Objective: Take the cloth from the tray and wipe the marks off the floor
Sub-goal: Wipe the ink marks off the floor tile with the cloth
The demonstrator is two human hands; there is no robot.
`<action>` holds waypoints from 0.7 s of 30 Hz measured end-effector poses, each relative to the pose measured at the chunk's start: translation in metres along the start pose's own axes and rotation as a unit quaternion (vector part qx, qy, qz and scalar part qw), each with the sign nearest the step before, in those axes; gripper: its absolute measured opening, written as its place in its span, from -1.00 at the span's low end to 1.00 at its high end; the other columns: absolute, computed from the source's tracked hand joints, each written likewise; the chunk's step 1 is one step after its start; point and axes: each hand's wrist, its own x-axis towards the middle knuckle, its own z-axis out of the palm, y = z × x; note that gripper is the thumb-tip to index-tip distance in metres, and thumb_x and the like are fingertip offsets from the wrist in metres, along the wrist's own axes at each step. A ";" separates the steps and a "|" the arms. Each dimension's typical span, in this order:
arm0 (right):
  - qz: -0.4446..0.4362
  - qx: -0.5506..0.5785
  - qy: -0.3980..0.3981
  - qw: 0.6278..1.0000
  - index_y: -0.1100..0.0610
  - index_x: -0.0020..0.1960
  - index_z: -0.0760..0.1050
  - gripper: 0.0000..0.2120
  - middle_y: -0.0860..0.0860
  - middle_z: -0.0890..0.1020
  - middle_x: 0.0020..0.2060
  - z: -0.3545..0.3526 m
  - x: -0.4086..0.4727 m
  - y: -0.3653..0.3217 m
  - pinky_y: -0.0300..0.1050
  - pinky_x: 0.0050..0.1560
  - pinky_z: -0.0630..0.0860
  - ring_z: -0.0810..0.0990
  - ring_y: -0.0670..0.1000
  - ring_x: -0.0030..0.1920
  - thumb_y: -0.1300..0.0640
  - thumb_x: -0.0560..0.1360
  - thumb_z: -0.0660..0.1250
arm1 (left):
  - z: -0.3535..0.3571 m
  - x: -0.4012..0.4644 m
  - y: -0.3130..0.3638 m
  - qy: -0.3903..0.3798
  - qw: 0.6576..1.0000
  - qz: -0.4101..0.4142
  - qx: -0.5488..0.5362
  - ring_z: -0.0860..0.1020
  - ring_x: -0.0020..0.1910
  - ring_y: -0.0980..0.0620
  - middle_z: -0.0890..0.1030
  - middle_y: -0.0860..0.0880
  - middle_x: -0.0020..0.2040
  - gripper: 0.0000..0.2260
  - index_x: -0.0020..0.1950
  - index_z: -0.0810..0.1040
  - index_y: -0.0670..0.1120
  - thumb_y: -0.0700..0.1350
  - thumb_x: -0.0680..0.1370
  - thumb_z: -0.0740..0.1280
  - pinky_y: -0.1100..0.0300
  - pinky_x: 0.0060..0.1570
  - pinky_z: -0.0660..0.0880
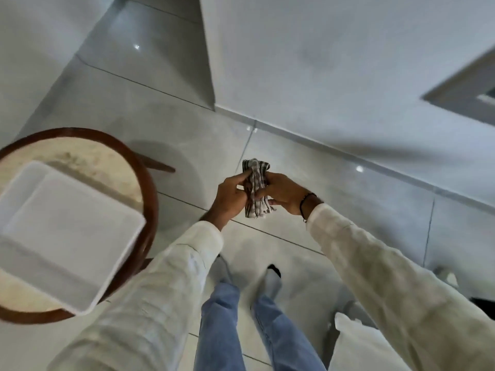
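Observation:
A bunched grey-and-white checked cloth (256,189) hangs in mid-air above the pale tiled floor (334,199). My left hand (231,198) grips its left side and my right hand (284,195) grips its right side, so both hands hold it between them. The white square tray (67,236) sits to the left on a round table and has nothing in it. No marks stand out on the glossy tiles in this blurred view.
The round table (144,183) with a dark wooden rim stands at the left, its leg jutting right. A white wall (321,62) with a skirting runs across the back. A white cushion (356,344) lies at the lower right. My legs in blue jeans (222,317) stand below.

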 end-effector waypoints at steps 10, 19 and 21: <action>0.028 0.041 0.227 0.973 0.18 -0.03 0.69 -0.74 0.05 0.66 -0.21 -0.068 0.185 0.227 0.06 0.00 0.68 0.70 0.13 -0.12 0.16 0.32 0.37 | 0.095 0.177 -0.176 -0.051 0.948 0.074 0.306 0.61 0.30 -0.20 0.59 -0.13 0.41 -0.36 0.56 0.50 0.00 -0.43 0.53 0.19 0.03 0.31 0.57; 0.008 -0.257 0.322 0.911 0.08 0.10 0.62 -0.75 0.18 0.66 -0.01 -0.080 0.392 0.424 0.15 0.00 0.64 0.63 0.32 0.07 -0.05 0.57 0.30 | 0.137 0.358 -0.430 -0.035 0.826 0.123 0.549 0.12 0.73 -0.26 0.12 -0.14 0.76 -0.45 0.70 0.20 -0.16 -0.16 0.69 0.17 -0.27 0.64 0.20; -0.008 -0.339 0.294 0.894 0.05 0.29 0.60 -0.65 0.17 0.61 0.16 -0.067 0.423 0.455 0.19 0.13 0.56 0.57 0.33 0.22 -0.02 0.55 0.32 | 0.138 0.385 -0.469 -0.013 0.807 0.135 0.575 0.09 0.75 -0.25 0.07 -0.13 0.77 -0.44 0.71 0.17 -0.15 -0.14 0.69 0.15 -0.32 0.65 0.13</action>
